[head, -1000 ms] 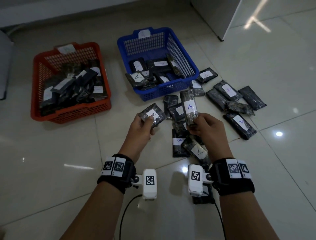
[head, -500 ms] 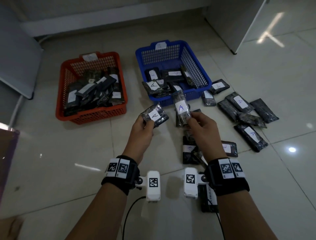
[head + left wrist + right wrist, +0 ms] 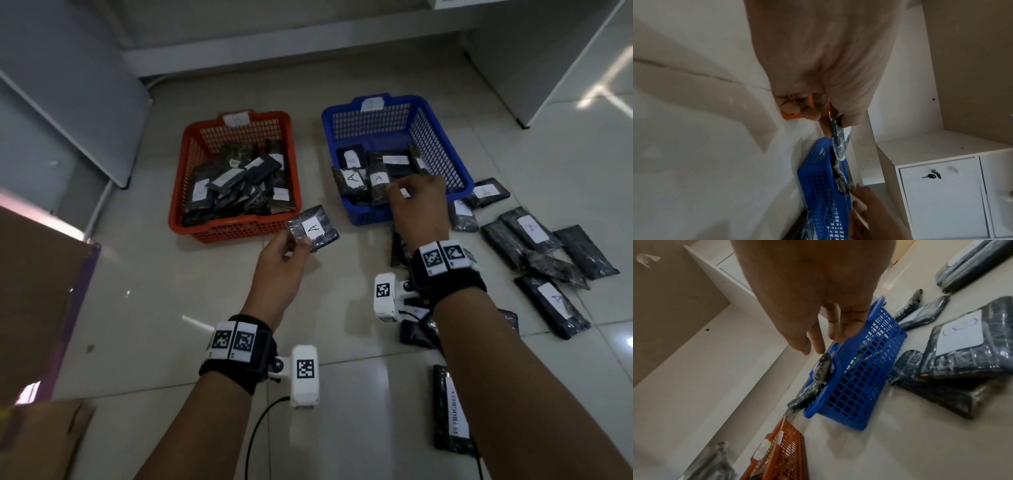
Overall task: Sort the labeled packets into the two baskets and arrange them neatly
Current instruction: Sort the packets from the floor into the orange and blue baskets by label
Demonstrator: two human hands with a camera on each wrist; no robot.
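Observation:
My left hand (image 3: pixel 298 241) pinches a dark plastic-wrapped packet (image 3: pixel 313 228) with a white "A" label, held above the floor between the two baskets. In the left wrist view that packet (image 3: pixel 836 129) shows edge-on between thumb and fingers. My right hand (image 3: pixel 399 192) hovers over the front of the blue basket (image 3: pixel 442 144), fingers loosely straight and holding nothing (image 3: pixel 818 345). An "A" packet (image 3: pixel 378 181) lies just beside its fingertips, leaning at the basket's near edge (image 3: pixel 822 368). The red basket (image 3: pixel 236 229) at the left holds several packets.
Several loose packets lie on the tiled floor right of the blue basket (image 3: pixel 529 233) and under my right forearm (image 3: pixel 448 411). A cardboard box (image 3: pixel 34 291) stands at the left. White cabinets (image 3: pixel 548 51) rise behind the baskets.
My right hand has reached forward from beside the left hand to the blue basket and let go of its "A" packet there. The left hand still holds its packet.

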